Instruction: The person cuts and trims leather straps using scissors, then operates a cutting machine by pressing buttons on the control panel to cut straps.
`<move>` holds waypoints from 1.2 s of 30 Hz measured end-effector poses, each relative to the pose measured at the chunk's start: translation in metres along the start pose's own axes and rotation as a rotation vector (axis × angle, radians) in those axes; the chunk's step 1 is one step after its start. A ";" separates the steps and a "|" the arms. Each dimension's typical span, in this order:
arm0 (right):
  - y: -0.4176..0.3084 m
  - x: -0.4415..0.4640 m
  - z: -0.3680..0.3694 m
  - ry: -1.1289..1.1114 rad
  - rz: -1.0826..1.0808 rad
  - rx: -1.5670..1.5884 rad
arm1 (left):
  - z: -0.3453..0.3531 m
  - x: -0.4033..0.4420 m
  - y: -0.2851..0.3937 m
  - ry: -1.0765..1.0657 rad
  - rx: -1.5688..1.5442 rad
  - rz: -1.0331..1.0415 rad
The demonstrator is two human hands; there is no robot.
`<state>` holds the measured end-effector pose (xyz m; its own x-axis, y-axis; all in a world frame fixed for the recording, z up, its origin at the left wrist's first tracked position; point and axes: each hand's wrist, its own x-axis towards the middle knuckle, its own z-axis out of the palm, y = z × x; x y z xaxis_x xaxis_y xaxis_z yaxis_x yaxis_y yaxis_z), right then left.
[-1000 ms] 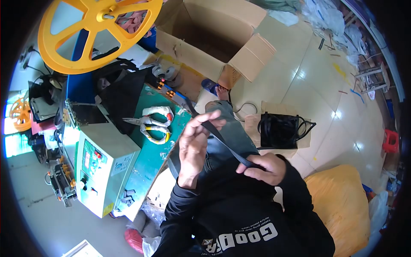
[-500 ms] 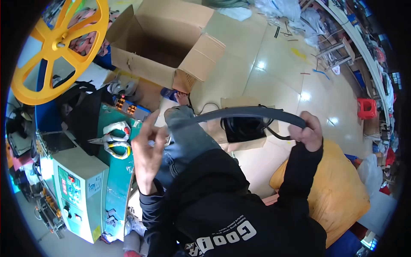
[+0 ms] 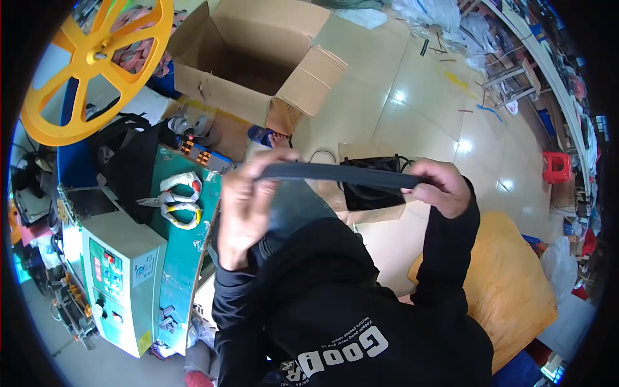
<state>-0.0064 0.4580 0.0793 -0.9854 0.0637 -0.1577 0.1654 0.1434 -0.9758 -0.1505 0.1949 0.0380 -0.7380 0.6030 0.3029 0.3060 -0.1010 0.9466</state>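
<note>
A dark grey strap-like band (image 3: 342, 175) stretches nearly straight across in front of my chest. Its left end meets my left hand (image 3: 244, 209), whose fingers are slightly blurred and close around it. My right hand (image 3: 446, 187) pinches the other end between thumb and fingers. Below the band, on the floor, a black bundle with loops (image 3: 371, 193) lies on a piece of brown cardboard (image 3: 367, 151).
To my left is a green worktable (image 3: 190, 242) with tape-wrapped snips (image 3: 180, 200) and a control box (image 3: 122, 271). A yellow reel (image 3: 98, 55) and an open carton (image 3: 225, 84) stand ahead. An orange-yellow sack (image 3: 509, 277) sits at my right.
My left hand, loose and apart from the band before, has moved right and closed on its left end. The band has gone from arched to nearly straight, and my right hand has shifted slightly left.
</note>
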 end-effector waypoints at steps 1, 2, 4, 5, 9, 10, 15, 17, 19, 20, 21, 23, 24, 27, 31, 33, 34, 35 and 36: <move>0.005 -0.007 -0.010 -0.001 -0.001 -0.006 | -0.012 -0.002 -0.002 0.003 -0.003 0.004; 0.009 -0.014 -0.020 0.025 -0.021 -0.005 | -0.025 -0.004 -0.004 0.103 -0.085 -0.090; 0.011 -0.018 -0.024 0.054 -0.045 -0.006 | -0.030 -0.002 -0.004 0.199 -0.168 -0.179; 0.010 -0.018 -0.022 0.088 -0.032 0.028 | -0.030 0.000 -0.003 0.180 -0.052 -0.170; 0.003 -0.011 0.000 0.187 0.053 0.133 | -0.019 0.006 0.013 0.036 0.298 -0.175; -0.004 -0.004 0.011 0.181 0.090 0.130 | -0.006 0.009 0.021 -0.047 0.300 -0.201; -0.018 0.021 0.046 -0.015 -0.042 0.190 | 0.024 0.008 0.017 -0.127 0.268 0.020; -0.016 0.024 0.049 -0.089 -0.083 0.197 | 0.021 0.006 0.009 -0.099 0.192 0.030; -0.012 0.026 0.052 -0.130 -0.108 0.204 | 0.015 0.005 0.007 -0.083 0.161 0.034; -0.007 0.025 0.051 -0.120 -0.109 0.228 | 0.009 0.004 0.007 -0.088 0.191 -0.008; -0.001 0.023 0.050 -0.111 -0.107 0.254 | 0.003 0.001 0.007 -0.093 0.221 -0.052; 0.007 0.019 0.052 -0.088 -0.097 0.307 | -0.005 -0.004 0.006 -0.107 0.277 -0.147; 0.007 0.021 0.058 -0.068 -0.074 0.375 | -0.002 -0.005 0.006 -0.129 0.274 -0.134; 0.016 0.032 0.084 0.003 -0.108 0.442 | 0.013 -0.005 0.009 -0.206 0.251 -0.097; 0.030 0.055 0.116 0.047 -0.276 0.337 | 0.025 -0.011 -0.001 -0.169 0.164 -0.083; 0.035 0.067 0.130 0.055 -0.386 0.236 | 0.024 -0.017 -0.013 -0.088 0.099 -0.089; 0.037 0.072 0.135 0.048 -0.375 0.245 | 0.021 -0.021 -0.019 -0.084 0.100 -0.105; 0.037 0.077 0.140 0.034 -0.351 0.208 | 0.017 -0.026 -0.026 -0.084 0.060 -0.168; 0.037 0.082 0.145 0.021 -0.328 0.173 | 0.012 -0.032 -0.033 -0.085 0.019 -0.232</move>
<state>-0.0864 0.3257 0.0084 -0.9836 0.0629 0.1688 -0.1697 -0.0090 -0.9855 -0.1303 0.1885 -0.0039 -0.7371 0.6725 0.0667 0.1459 0.0620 0.9874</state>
